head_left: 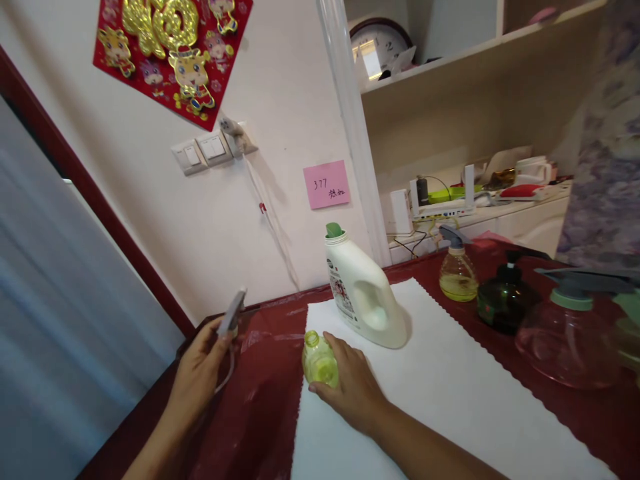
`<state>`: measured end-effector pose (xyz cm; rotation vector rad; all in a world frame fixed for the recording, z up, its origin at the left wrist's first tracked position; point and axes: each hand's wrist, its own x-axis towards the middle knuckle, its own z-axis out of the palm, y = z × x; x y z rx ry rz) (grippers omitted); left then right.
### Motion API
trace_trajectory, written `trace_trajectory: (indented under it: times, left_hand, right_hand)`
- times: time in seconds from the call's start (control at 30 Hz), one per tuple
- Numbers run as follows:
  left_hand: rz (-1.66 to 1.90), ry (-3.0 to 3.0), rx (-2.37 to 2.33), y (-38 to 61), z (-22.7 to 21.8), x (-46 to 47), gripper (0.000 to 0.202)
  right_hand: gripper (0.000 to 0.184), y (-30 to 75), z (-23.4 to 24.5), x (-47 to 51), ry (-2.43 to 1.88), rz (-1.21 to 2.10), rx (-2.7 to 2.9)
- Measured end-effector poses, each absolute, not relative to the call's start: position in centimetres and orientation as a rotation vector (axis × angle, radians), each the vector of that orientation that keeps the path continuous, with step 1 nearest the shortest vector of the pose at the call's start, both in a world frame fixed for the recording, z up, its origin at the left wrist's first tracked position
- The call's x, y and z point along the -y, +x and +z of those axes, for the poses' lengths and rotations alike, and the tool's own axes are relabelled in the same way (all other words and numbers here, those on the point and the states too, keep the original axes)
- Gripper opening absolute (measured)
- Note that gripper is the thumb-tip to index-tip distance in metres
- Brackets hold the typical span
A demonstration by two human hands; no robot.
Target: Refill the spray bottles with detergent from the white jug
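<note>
My right hand (353,387) is wrapped round a small yellow-green bottle (318,360) that stands with its neck uncapped on the white mat (450,393). My left hand (200,367) holds a grey spray head (233,312) up over the red tabletop, its thin tube hanging down below the fingers. Just behind the small bottle stands a white detergent jug (363,293) with a green cap.
Three spray bottles stand at the right: a yellow one (457,275), a dark green one (505,300) and a pink round one (570,340). The red table cover (260,413) meets the wall, which carries switches (213,148), a cable and a pink note (326,184). Shelves are behind.
</note>
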<state>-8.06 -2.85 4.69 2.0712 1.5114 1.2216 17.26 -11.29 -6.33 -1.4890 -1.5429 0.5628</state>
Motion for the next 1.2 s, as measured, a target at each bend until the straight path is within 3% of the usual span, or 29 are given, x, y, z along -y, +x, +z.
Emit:
trace_trajectory:
  times: [0.13,0.3,0.4,0.5,0.73,1.0,1.2]
  left_hand:
    - [1.689,1.425,-0.889,-2.4,8.6,6.1,0.038]
    - [1.731,1.241,-0.563,2.8,10.4,7.6,0.027]
    - [1.717,1.198,-0.519,4.5,10.1,7.2,0.035]
    - [1.697,1.147,-0.523,5.5,9.3,6.6,0.044]
    - [1.66,1.104,-0.563,6.2,7.0,5.2,0.042]
    - [1.463,1.125,-0.815,5.0,-0.3,5.5,0.04]
    - [1.326,1.188,-0.841,4.3,-3.4,5.1,0.055]
  right_hand:
    - [0.087,17.3,-6.4,11.3,-1.489,0.559,1.549]
    - [0.088,17.2,-6.6,11.2,-1.464,0.53,1.562]
    - [0.089,17.2,-6.6,11.0,-1.456,0.527,1.558]
    - [0.09,17.2,-6.6,10.9,-1.451,0.525,1.548]
    - [0.092,17.2,-6.7,10.9,-1.438,0.52,1.55]
    - [0.092,17.2,-6.9,10.7,-1.426,0.509,1.57]
    - [0.091,17.3,-6.7,10.8,-1.429,0.507,1.566]
